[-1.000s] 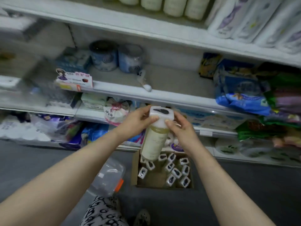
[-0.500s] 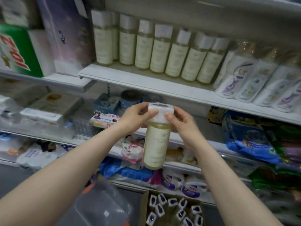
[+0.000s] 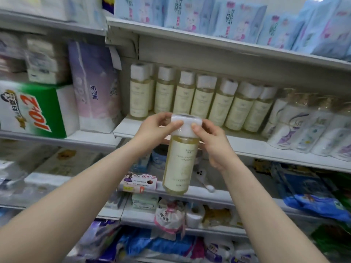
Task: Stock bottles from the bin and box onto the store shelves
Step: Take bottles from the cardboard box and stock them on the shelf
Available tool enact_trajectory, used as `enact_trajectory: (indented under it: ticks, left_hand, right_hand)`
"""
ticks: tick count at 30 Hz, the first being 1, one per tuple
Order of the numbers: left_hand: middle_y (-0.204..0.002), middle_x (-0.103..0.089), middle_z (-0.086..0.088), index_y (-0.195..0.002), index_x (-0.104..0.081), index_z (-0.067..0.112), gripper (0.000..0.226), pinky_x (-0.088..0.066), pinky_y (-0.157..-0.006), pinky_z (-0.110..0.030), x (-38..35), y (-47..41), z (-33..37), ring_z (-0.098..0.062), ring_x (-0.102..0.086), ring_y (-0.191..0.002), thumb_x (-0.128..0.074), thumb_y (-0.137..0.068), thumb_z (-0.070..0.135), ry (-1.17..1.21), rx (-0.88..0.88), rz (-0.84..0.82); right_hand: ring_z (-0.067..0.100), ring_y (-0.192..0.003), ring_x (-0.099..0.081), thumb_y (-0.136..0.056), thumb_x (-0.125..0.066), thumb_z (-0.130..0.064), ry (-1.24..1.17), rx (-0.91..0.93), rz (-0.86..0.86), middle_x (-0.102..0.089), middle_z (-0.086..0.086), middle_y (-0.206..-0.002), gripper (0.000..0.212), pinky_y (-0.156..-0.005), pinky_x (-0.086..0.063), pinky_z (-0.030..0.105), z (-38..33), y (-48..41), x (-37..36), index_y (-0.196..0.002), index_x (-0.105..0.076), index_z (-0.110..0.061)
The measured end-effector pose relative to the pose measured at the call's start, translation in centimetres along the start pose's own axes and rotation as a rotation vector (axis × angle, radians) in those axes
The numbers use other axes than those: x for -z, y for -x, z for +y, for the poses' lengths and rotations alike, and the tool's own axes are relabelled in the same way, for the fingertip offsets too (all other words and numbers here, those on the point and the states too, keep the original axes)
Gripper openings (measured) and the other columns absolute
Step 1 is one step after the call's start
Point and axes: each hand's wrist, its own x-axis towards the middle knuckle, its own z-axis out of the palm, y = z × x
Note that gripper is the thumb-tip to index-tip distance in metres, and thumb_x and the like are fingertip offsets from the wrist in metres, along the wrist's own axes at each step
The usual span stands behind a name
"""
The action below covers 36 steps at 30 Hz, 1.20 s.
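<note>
Fingers (image 3: pixel 176 124) of left hand (image 3: pixel 152 130), right hand (image 3: pixel 214 143) pinch smooth white cap (image 3: pixel 187 128), cylindrical bottle (image 3: pixel 179 164)

We are in a shop: tiered white shelves (image 3: pixel 247 147) hold a row of identical bottles (image 3: pixel 201 99), printed tissue packs (image 3: pixel 239 21) above and bagged goods (image 3: pixel 313 202) below, all facing outward.
</note>
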Motion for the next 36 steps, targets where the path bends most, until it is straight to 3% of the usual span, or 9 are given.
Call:
enact_trajectory:
  ticks: [5, 10, 14, 17, 22, 25, 27, 33, 36]
  left_hand:
    - [-0.106, -0.073, -0.003, -0.119, -0.063, 0.017, 0.03, -0.06, -0.079, -0.036, 3.3, -2.7, 1.8, -0.013, -0.071, -0.096, -0.066, -0.092, 0.031, 0.09, -0.068, -0.02]
    - [-0.112, -0.072, 0.0, -0.129, -0.059, 0.017, 0.041, -0.059, -0.086, -0.04, 5.7, -5.3, 2.5, -0.014, -0.069, -0.104, -0.067, -0.092, 0.033, 0.094, -0.138, 0.005]
    - [-0.115, -0.071, 0.003, -0.134, -0.057, 0.019, 0.04, -0.059, -0.084, -0.034, 6.7, -6.9, 2.5, -0.013, -0.067, -0.106, -0.064, -0.094, 0.024, 0.076, -0.202, 0.028]
    - [-0.114, -0.072, 0.005, -0.13, -0.06, 0.025, 0.034, -0.058, -0.082, -0.031, 7.1, -7.7, 2.1, -0.01, -0.068, -0.105, -0.061, -0.096, 0.021, 0.043, -0.232, 0.045]
    - [-0.118, -0.07, 0.002, -0.133, -0.058, 0.024, 0.037, -0.055, -0.095, -0.043, 7.0, -9.0, 1.1, -0.012, -0.066, -0.11, -0.061, -0.096, 0.02, 0.015, -0.257, 0.097]
    - [-0.112, -0.07, 0.016, -0.123, -0.056, 0.043, 0.036, -0.053, -0.095, -0.032, 6.2, -9.0, 0.8, -0.002, -0.064, -0.109, -0.06, -0.097, 0.019, 0.01, -0.301, 0.147]
    - [-0.109, -0.068, 0.028, -0.121, -0.05, 0.049, 0.041, -0.049, -0.092, -0.019, 5.6, -8.4, 0.5, 0.005, -0.061, -0.109, -0.057, -0.098, 0.015, 0.004, -0.336, 0.176]
    - [-0.136, -0.059, 0.014, -0.145, -0.043, 0.033, 0.053, -0.045, -0.106, -0.023, 4.5, -6.5, -4.0, 0.001, -0.053, -0.126, -0.057, -0.098, 0.013, 0.045, -0.284, 0.164]
    - [-0.134, -0.059, 0.01, -0.146, -0.043, 0.029, 0.056, -0.049, -0.102, -0.025, 4.4, -5.1, -6.8, -0.001, -0.055, -0.122, -0.061, -0.095, 0.014, -0.022, -0.239, 0.172]
  right_hand:
    - [0.028, -0.11, -0.067, -0.097, -0.062, -0.022, -0.005, 0.051, 0.027, -0.07, 0.011, -0.118, 0.032, -0.091, -0.057, 0.042, -2.5, -3.5, -3.0, -0.126, -0.062, -0.01]
    - [0.022, -0.103, -0.068, -0.097, -0.062, -0.023, 0.023, 0.109, 0.021, -0.069, 0.014, -0.118, 0.029, -0.091, -0.055, 0.044, -4.5, -6.6, -4.9, -0.123, -0.064, -0.011]
    - [0.033, -0.113, -0.064, -0.096, -0.063, -0.021, 0.051, 0.152, 0.022, -0.068, 0.015, -0.119, 0.029, -0.095, -0.053, 0.048, -5.0, -9.2, -5.7, -0.123, -0.063, -0.011]
    - [0.032, -0.113, -0.064, -0.095, -0.064, -0.022, 0.07, 0.184, 0.014, -0.069, 0.012, -0.118, 0.029, -0.098, -0.053, 0.05, -4.5, -11.0, -6.0, -0.123, -0.064, -0.011]
    - [0.026, -0.113, -0.065, -0.094, -0.066, -0.021, -0.009, 0.156, 0.007, -0.069, 0.007, -0.118, 0.03, -0.095, -0.056, 0.043, -3.1, -12.7, -6.2, -0.124, -0.064, -0.016]
    - [0.02, -0.112, -0.066, -0.096, -0.063, -0.023, -0.092, 0.15, -0.004, -0.069, 0.002, -0.12, 0.031, -0.085, -0.056, 0.031, -2.4, -12.5, -6.5, -0.127, -0.062, -0.019]
    - [0.016, -0.116, -0.064, -0.098, -0.06, -0.029, -0.098, 0.155, -0.011, -0.067, -0.001, -0.126, 0.035, -0.09, -0.056, 0.032, -1.7, -12.0, -6.8, -0.132, -0.057, -0.025]
    - [-0.01, -0.12, -0.053, -0.097, -0.05, -0.044, 0.016, 0.154, -0.04, -0.055, -0.019, -0.136, 0.051, -0.101, -0.049, 0.021, 2.3, -9.7, -7.3, -0.146, -0.039, -0.034]
    - [-0.002, -0.129, -0.05, -0.093, -0.059, -0.042, 0.12, 0.104, -0.092, -0.052, -0.016, -0.143, 0.061, -0.109, -0.046, 0.034, 6.0, -7.9, -6.9, -0.149, -0.034, -0.033]
